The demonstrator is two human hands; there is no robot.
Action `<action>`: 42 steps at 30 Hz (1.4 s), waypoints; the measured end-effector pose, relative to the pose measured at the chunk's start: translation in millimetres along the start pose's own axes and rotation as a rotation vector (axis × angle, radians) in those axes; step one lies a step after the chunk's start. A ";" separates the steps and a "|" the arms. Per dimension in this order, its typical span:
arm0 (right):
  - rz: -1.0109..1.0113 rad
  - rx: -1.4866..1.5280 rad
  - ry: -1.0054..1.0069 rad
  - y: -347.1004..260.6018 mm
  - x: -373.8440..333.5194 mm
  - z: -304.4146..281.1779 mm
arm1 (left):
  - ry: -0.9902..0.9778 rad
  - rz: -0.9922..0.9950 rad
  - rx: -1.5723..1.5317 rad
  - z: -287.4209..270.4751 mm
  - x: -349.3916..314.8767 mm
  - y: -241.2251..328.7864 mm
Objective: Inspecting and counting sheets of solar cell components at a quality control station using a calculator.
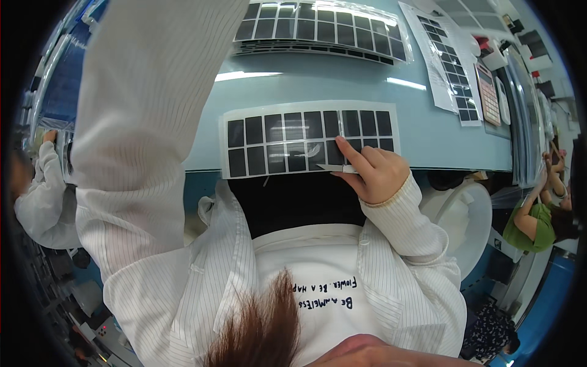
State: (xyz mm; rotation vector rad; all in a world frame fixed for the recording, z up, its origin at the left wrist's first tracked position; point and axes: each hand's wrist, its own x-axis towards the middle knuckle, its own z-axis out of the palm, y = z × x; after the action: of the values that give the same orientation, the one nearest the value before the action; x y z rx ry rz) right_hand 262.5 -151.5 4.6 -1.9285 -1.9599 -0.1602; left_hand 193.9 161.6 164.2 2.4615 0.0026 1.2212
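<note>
A white sheet (225,147) covered with two rows of black square pieces lies at the near edge of the light blue table (318,85). My right hand (376,174) rests on the sheet's lower right part, its forefinger pressing on a black square. It grips a thin pale blade-like tool (333,167) that points left along the sheet's lower row. My left arm, in a white striped sleeve (147,122), rises to the top edge of the picture; its hand is out of view.
A stack of similar sheets (318,27) lies at the table's far side, with paper sheets (452,67) and a calculator (487,92) to the right. A white stool (474,220) stands right of me. One person (36,183) works at left, another (538,223) at right.
</note>
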 end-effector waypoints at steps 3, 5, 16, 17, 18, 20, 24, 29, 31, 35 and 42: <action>-0.032 0.003 -0.001 4.3 -4.5 1.9 | -0.212 0.009 0.243 5.4 -56.2 3.3; -0.035 0.009 -0.011 3.2 -4.1 1.5 | -0.344 0.101 0.276 16.8 -108.6 -36.1; -0.033 0.275 -0.092 9.6 23.6 -24.1 | -0.642 0.018 -0.031 -27.0 -139.7 10.0; -0.031 0.273 -0.099 14.5 24.9 -23.9 | -0.743 0.063 -0.123 -23.8 -143.0 25.5; -0.011 0.300 -0.081 16.2 26.8 -26.1 | -0.781 -0.012 -0.167 -23.6 -142.6 46.8; 0.021 0.346 -0.049 17.5 31.7 -28.9 | -0.828 -0.101 -0.095 -20.5 -153.2 81.7; -0.054 0.204 0.140 19.1 41.8 -32.0 | -0.623 -0.081 0.239 -10.2 -175.5 95.2; -0.048 0.091 0.416 7.2 33.6 -46.4 | -0.338 0.078 0.360 -20.5 -160.9 71.7; -0.061 0.070 0.472 10.9 18.2 -44.9 | -0.343 0.021 0.401 -25.5 -156.6 72.7; 0.104 -0.025 0.459 15.2 -6.2 -37.6 | -0.379 0.056 0.359 -20.8 -158.8 78.7; -0.068 -0.018 0.121 31.2 -25.1 -10.2 | -0.648 -0.078 0.187 5.6 -220.8 114.4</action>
State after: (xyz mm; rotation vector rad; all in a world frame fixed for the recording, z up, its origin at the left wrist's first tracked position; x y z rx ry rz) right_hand 294.5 -177.0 -0.5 -1.8197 -1.9509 -0.3071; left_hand 42.0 16.1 31.5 2.8759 0.0363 0.3633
